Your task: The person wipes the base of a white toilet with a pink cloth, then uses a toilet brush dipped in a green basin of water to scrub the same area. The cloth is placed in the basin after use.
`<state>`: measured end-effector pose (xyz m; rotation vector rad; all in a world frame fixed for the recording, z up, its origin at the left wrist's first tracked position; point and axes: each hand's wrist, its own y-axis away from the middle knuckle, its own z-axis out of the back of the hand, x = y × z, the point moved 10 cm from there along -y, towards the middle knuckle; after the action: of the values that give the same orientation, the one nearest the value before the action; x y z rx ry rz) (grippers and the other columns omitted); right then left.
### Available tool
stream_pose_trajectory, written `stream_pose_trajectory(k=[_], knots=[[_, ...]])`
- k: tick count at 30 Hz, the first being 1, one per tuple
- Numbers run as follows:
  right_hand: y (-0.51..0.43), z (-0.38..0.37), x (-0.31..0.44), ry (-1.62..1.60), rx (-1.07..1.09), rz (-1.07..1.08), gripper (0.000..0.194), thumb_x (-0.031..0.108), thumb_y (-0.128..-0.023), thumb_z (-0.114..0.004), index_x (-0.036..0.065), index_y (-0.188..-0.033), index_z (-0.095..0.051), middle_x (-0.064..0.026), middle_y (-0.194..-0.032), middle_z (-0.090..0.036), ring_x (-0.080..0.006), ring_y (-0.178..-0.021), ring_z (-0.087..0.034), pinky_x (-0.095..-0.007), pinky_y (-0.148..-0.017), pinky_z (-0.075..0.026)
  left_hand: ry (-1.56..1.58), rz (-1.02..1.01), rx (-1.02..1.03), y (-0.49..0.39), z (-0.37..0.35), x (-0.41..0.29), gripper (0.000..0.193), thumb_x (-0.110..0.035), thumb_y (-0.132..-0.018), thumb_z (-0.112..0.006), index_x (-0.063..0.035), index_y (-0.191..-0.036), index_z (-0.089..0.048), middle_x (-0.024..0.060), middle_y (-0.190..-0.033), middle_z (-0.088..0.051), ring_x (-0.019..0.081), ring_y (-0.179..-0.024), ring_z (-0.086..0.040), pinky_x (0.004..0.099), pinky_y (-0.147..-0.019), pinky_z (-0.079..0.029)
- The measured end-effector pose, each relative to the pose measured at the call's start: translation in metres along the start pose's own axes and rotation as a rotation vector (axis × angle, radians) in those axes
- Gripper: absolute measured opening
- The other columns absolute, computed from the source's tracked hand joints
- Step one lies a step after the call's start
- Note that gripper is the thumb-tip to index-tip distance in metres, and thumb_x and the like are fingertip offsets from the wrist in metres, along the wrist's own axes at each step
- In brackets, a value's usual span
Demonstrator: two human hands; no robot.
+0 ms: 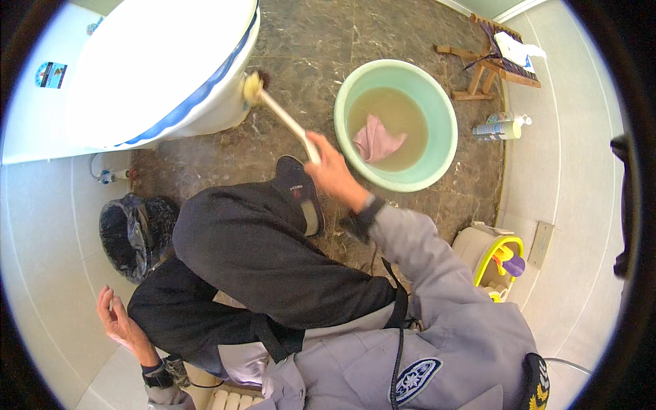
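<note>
My right hand (328,166) grips the pale handle of a round-headed scrub brush (287,119). The brush's yellowish bristles are against, or very close to, the lower outer side of the white toilet (215,110), which has a blue band under its lid. To the right of that hand stands a light green plastic basin (445,133) of murky water. A pink cloth (378,139) lies partly under the water. My left hand (119,320) holds nothing, its fingers loosely curled and apart, beside my knee near the tiled wall.
A black-lined trash bin (138,238) stands left of my knees, below a wall valve (108,176). At right are a wooden folding stool (492,64) with white tissue on it, two bottles (497,129) and a yellow-rimmed bucket (466,243) holding cleaning items. Dark marbled tile (307,36) covers the floor.
</note>
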<state>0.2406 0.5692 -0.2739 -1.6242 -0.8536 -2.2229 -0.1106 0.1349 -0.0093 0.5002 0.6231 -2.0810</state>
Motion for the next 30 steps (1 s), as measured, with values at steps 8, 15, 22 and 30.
stream_pose_trajectory(k=[8, 15, 22, 30], knots=[[-0.003, -0.018, 0.027, -0.136, 0.024, -0.167, 0.074, 0.004, -0.083, -0.063, 0.012, -0.152, -0.037, -0.0163, -0.079, -0.065, -0.0213, -0.052, -0.063, -0.0378, -0.049, -0.051, 0.045, 0.057, -0.066, 0.005, 0.005, 0.009, 0.02, -0.007, -0.101, -0.06, -0.0006, -0.118, -0.068, 0.0114, -0.134, -0.065, 0.02, -0.118, -0.06, 0.0309, -0.098, -0.047], [-0.009, -0.011, 0.019, -0.248, 0.085, -0.166, 0.073, 0.0, -0.085, -0.061, 0.006, -0.153, -0.035, -0.0061, -0.077, -0.055, -0.0122, -0.052, -0.053, -0.028, -0.045, -0.042, 0.037, 0.019, -0.036, -0.001, 0.0, 0.0, 0.02, -0.006, -0.101, -0.059, -0.0003, -0.118, -0.068, 0.011, -0.133, -0.065, 0.0203, -0.118, -0.06, 0.0315, -0.099, -0.047], [0.013, -0.035, 0.006, -0.293, 0.083, -0.257, 0.073, 0.001, -0.083, -0.062, 0.008, -0.151, -0.038, -0.0116, -0.083, -0.061, -0.0165, -0.052, -0.057, -0.0329, -0.046, -0.047, 0.086, 0.056, -0.087, 0.007, 0.004, 0.005, 0.02, -0.006, -0.1, -0.059, -0.001, -0.117, -0.068, 0.01, -0.133, -0.065, 0.0198, -0.118, -0.061, 0.0311, -0.098, -0.047], [-0.032, -0.033, -0.004, -0.398, 0.092, -0.303, 0.075, -0.001, -0.084, -0.059, 0.005, -0.153, -0.03, -0.0056, -0.075, -0.055, -0.0139, -0.051, -0.052, -0.031, -0.044, -0.04, 0.04, 0.028, -0.058, 0.002, 0.004, 0.003, 0.02, -0.006, -0.1, -0.059, -0.0006, -0.117, -0.069, 0.0105, -0.134, -0.065, 0.0194, -0.12, -0.06, 0.0317, -0.1, -0.047]])
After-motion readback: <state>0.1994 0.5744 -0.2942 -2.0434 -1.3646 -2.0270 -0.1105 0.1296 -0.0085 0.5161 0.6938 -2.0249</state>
